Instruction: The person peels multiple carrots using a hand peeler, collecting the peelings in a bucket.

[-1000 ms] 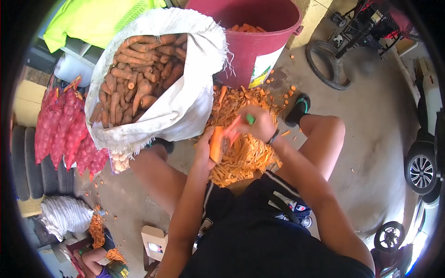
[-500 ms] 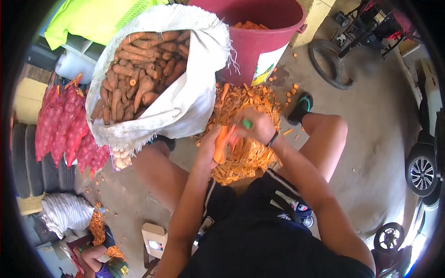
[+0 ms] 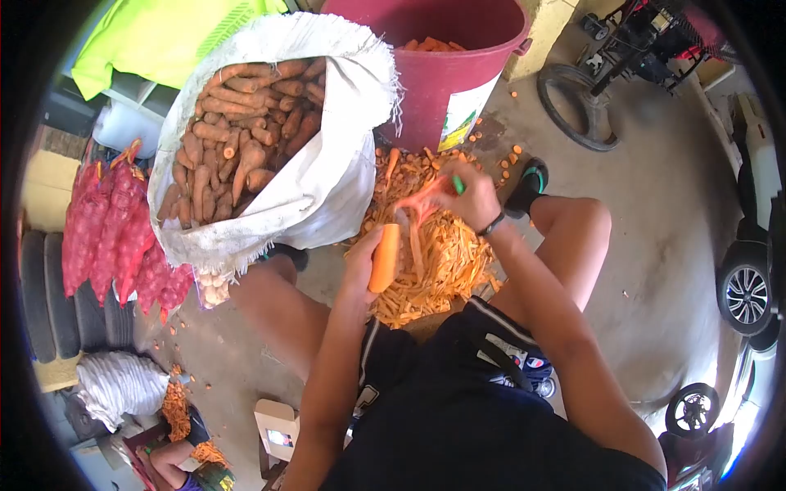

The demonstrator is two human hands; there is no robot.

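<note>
My left hand (image 3: pixel 360 260) is closed around a peeled orange carrot (image 3: pixel 385 260), which stands nearly upright over the peelings. Up and to the right of it, my right hand (image 3: pixel 476 199) grips a peeler; its green part (image 3: pixel 458 185) shows by the fingers, and its reddish end is smeared by motion. The peeler is apart from the carrot. Below both hands, between my legs, lies a heap of carrot peelings (image 3: pixel 450 266). A white woven sack (image 3: pixel 344 151) full of unpeeled carrots (image 3: pixel 237 147) leans open at the left.
Behind the heap stands a dark red bucket (image 3: pixel 426 94) with carrots inside. Red net bags (image 3: pixel 106 221) and tires (image 3: pixel 61 299) are at the left. Another person's leg (image 3: pixel 169 462) shows at lower left. A loose tire (image 3: pixel 577 110) and cut carrot pieces (image 3: pixel 505 168) lie at upper right.
My right hand has moved up and right with the peeler, away from the carrot. My left hand still holds the carrot, now more upright and plainly in view.
</note>
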